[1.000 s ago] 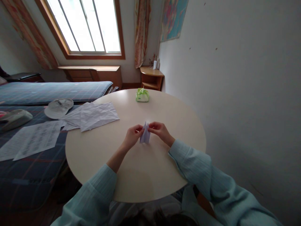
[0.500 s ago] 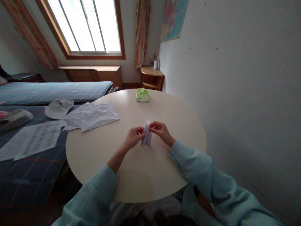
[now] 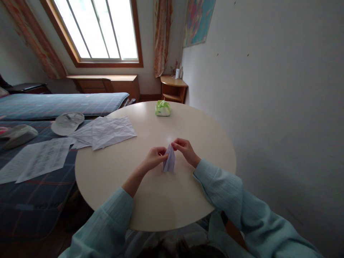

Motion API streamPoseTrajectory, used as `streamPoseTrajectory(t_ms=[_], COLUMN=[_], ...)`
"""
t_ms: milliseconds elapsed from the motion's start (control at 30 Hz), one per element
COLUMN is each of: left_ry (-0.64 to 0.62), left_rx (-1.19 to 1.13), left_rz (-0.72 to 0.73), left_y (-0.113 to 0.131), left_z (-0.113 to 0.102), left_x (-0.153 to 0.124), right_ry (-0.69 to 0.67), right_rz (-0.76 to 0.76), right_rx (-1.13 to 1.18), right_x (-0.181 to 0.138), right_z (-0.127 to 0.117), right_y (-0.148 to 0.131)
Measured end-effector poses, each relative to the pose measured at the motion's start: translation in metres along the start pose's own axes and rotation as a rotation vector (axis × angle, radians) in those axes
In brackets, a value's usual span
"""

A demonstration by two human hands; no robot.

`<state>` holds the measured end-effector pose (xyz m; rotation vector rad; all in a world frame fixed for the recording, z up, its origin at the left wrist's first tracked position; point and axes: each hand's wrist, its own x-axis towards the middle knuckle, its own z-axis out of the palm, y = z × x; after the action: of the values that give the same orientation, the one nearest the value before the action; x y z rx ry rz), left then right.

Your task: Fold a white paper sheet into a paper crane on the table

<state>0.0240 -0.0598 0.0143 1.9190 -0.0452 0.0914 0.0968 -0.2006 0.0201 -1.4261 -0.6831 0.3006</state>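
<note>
A small folded piece of pale paper (image 3: pixel 169 162) stands between my two hands, just above the round cream table (image 3: pixel 115 179). My left hand (image 3: pixel 153 157) pinches its left side near the top. My right hand (image 3: pixel 185 150) pinches the top point from the right. Both hands have their fingers closed on the paper. Light blue sleeves cover both forearms.
Crumpled white sheets (image 3: pixel 104 132) lie at the table's left edge. A green tissue pack (image 3: pixel 162 108) sits at the far side. Left of the table is a bed (image 3: pixel 40 107) with printed papers (image 3: pixel 37 159) and a round white fan (image 3: pixel 67 123). A wall runs close on the right.
The folded paper has shifted slightly right and towards me and tilted, and both hands followed it while keeping their pinch.
</note>
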Motion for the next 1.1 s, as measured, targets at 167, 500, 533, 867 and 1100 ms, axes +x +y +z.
streamPoseTrajectory(t_ms=[167,500,533,867,1100], left_ry=[0.011,0.142,0.185,0.279,0.305], left_rx=[-0.007,-0.046,-0.046,0.099,0.243], left_rz=[0.01,0.048,0.058,0.07,-0.01], left_y=[-0.004,-0.003,-0.002,-0.005,-0.009], left_z=[0.0,-0.003,-0.004,-0.009,-0.015], left_x=[0.0,0.003,0.003,0.005,0.008], right_ry=[0.002,-0.054,-0.082,0.054,0.03], right_rz=[0.004,-0.006,-0.004,-0.116,-0.152], right_rx=[-0.019,-0.04,-0.054,-0.365,-0.553], right_x=[0.001,0.003,0.004,0.006,0.007], right_z=[0.0,0.0,0.0,-0.004,-0.004], right_y=[0.001,0.005,0.006,0.016,0.018])
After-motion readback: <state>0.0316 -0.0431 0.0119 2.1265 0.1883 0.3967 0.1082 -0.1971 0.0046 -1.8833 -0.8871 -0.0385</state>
